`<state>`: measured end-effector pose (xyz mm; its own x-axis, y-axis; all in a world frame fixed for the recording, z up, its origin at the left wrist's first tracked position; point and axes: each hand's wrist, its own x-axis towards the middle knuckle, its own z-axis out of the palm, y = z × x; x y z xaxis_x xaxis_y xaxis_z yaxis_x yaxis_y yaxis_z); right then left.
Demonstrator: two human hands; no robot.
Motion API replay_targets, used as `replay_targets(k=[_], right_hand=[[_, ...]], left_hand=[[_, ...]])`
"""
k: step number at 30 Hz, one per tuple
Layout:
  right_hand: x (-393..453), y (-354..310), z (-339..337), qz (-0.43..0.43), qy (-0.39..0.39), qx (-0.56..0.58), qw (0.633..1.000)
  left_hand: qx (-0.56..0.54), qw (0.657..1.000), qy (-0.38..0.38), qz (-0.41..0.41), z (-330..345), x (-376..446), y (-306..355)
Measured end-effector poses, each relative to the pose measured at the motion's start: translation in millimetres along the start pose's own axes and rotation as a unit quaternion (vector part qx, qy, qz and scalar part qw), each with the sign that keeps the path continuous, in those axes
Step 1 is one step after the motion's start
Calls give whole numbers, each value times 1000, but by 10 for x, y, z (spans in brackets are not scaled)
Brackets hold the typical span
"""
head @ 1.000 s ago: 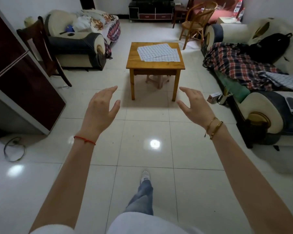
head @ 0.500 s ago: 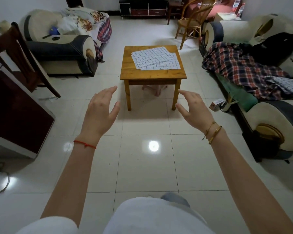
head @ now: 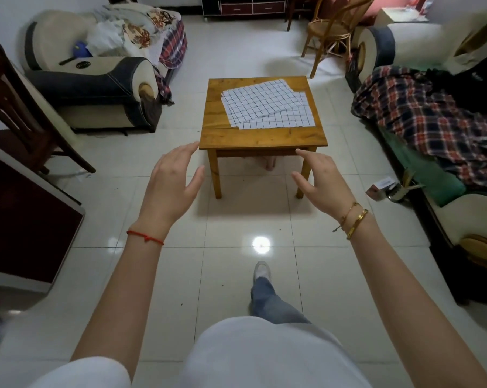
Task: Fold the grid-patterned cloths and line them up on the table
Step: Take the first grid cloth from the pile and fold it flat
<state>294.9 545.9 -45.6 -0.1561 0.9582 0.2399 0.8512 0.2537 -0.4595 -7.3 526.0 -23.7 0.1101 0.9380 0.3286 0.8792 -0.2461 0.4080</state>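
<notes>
- Grid-patterned cloths (head: 267,105): unfolded, overlapping, spread toward the far right corner of the wooden counter (head: 260,138).
- Left hand (head: 173,182) and right hand (head: 323,182): raised short of the counter's near edge, fingers loose, empty.

Grid-patterned cloths (head: 267,105): white with dark lines, unfolded, lying flat and overlapped askew on the square wooden table (head: 260,138).
</notes>
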Motion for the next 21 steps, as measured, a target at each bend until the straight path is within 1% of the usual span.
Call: replay_targets(k=[10,21], right_hand=[[2053,576,103,1,-8,21,1000],[3526,1081,565,19,-33,12,999]], left_hand=[[2,1000,2,-14,551,1942,-266],[-8,999,-34,-25,1153,3343,-816]])
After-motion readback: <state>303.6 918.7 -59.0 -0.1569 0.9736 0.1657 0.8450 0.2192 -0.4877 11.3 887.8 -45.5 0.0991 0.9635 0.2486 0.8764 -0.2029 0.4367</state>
